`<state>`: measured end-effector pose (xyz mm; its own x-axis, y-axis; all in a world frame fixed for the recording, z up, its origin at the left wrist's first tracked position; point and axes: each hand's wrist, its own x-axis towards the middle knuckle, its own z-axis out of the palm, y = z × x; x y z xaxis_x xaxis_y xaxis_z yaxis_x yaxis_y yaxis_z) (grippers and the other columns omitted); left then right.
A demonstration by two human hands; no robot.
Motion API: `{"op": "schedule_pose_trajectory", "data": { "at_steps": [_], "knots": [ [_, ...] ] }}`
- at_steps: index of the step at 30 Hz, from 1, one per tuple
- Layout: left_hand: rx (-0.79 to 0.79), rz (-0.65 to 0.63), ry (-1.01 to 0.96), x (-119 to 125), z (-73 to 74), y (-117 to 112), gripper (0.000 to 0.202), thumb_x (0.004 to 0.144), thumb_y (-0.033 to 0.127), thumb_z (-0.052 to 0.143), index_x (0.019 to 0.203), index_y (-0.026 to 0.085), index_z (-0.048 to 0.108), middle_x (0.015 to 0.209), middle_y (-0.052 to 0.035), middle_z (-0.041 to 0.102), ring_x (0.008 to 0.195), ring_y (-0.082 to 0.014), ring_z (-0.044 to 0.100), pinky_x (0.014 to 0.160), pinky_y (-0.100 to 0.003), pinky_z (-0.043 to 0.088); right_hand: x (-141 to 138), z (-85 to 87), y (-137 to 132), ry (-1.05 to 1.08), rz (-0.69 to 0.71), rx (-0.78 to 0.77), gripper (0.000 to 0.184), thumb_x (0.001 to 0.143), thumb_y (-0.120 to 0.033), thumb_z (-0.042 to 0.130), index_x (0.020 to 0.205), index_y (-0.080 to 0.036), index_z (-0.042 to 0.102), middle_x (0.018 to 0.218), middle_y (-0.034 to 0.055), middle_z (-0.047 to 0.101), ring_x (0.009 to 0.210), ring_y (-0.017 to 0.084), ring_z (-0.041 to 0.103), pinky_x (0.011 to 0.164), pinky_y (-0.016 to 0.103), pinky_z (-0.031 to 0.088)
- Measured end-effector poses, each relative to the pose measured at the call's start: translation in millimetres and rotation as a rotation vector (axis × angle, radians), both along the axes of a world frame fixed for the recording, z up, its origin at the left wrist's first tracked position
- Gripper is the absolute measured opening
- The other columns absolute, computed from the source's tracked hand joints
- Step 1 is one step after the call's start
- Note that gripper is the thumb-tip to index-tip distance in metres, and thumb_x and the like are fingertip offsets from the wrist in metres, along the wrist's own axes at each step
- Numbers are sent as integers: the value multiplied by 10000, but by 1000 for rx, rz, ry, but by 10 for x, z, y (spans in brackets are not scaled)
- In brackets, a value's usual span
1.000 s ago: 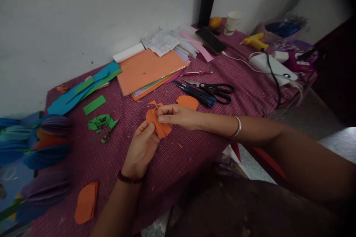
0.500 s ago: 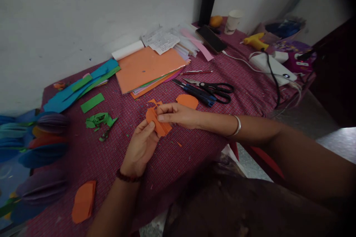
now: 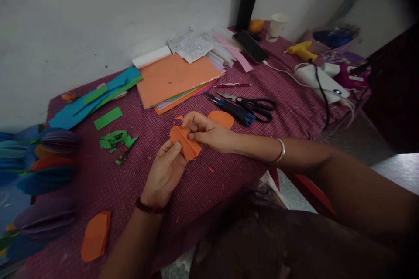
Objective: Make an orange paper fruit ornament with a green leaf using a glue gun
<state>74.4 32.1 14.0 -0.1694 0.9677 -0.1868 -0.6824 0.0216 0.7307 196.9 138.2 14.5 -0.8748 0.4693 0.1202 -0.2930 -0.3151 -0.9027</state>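
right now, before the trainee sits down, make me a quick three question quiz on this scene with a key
1. True or false: the left hand and the right hand both touch the folded orange paper.
2. The crumpled scraps on the table are: a) pink, b) green, c) white.
3. Which tool lies to the right of the paper cup in the picture?

Key: 1. true; 2. b; 3. the glue gun.

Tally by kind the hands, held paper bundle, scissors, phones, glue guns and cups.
Bare left hand and bare right hand: 2
Folded orange paper bundle, held: 1
Black-handled metal scissors: 1
Black rectangular phone: 1
Yellow pistol-shaped glue gun: 1
White tapered cup: 1
Total: 7
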Motion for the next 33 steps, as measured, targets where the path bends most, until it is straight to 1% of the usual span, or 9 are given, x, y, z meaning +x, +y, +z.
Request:
{"op": "schedule_pose_trajectory", "data": {
  "at_steps": [2, 6, 8, 11, 21, 25, 28, 30, 33],
  "knots": [
    [-9, -11, 24, -4, -2, -1, 222, 739, 230, 804, 949, 192, 745, 960, -24, 767, 820, -141, 699, 766, -242, 566, 19, 21, 1, -33, 35, 23, 173, 837, -280, 635, 894, -173, 511, 717, -48, 480, 565, 68, 399, 507, 194, 313],
    [-34, 1, 39, -5, -17, -3, 190, 749, 228, 794, 932, 205, 746, 1017, -36, 762, 911, -168, 703, 852, -282, 557, 44, 62, 19, -109, 100, 32, 388, 804, -508, 680, 829, -147, 540, 689, -48, 456, 595, 69, 400, 543, 216, 318],
    [-34, 6, 37, -3, -20, -4, 180, 748, 215, 793, 921, 201, 747, 1008, -36, 764, 934, -161, 701, 882, -272, 546, 42, 70, 29, -122, 95, 68, 451, 754, -555, 723, 792, -146, 536, 678, -57, 436, 597, 64, 384, 551, 222, 307],
    [-35, -7, 35, -2, -18, -5, 197, 744, 225, 799, 931, 196, 746, 997, -33, 766, 917, -162, 705, 861, -278, 558, 33, 61, 39, -119, 87, 101, 473, 745, -576, 730, 764, -146, 534, 666, -60, 427, 597, 63, 374, 550, 224, 293],
    [-17, -19, 27, -7, -29, -14, 225, 769, 231, 778, 989, 206, 742, 1047, -38, 759, 948, -168, 707, 936, -308, 542, 42, 52, 28, -107, 107, 21, 449, 773, -556, 721, 778, -150, 528, 651, -59, 446, 573, 61, 395, 523, 202, 321],
    [-25, -26, 27, -6, -13, -9, 209, 763, 235, 782, 966, 204, 745, 1059, -46, 758, 949, -181, 705, 901, -317, 558, 45, 63, 24, -95, 108, -6, 408, 797, -508, 715, 775, -150, 520, 656, -54, 461, 559, 56, 397, 514, 192, 330],
    [-20, -13, 18, 0, -1, -5, 172, 757, 218, 784, 925, 216, 747, 1022, -25, 764, 905, -162, 707, 871, -286, 564, 35, 40, 22, -102, 92, 11, 382, 812, -485, 700, 772, -152, 517, 650, -56, 448, 561, 58, 388, 518, 192, 332],
    [-18, -4, 9, 4, 3, -4, 164, 750, 204, 788, 909, 213, 748, 992, -19, 767, 881, -148, 707, 864, -259, 560, 22, 18, 19, -102, 54, 37, 324, 828, -434, 687, 807, -157, 519, 668, -52, 457, 575, 65, 395, 523, 195, 335],
    [-10, 12, 5, 11, 8, -2, 182, 742, 202, 795, 919, 201, 752, 992, -25, 767, 885, -140, 706, 859, -232, 552, 2, 0, 15, -48, -9, 52, 271, 821, -312, 684, 976, -182, 504, 739, -46, 510, 612, 78, 437, 544, 197, 357]
  ]
}}
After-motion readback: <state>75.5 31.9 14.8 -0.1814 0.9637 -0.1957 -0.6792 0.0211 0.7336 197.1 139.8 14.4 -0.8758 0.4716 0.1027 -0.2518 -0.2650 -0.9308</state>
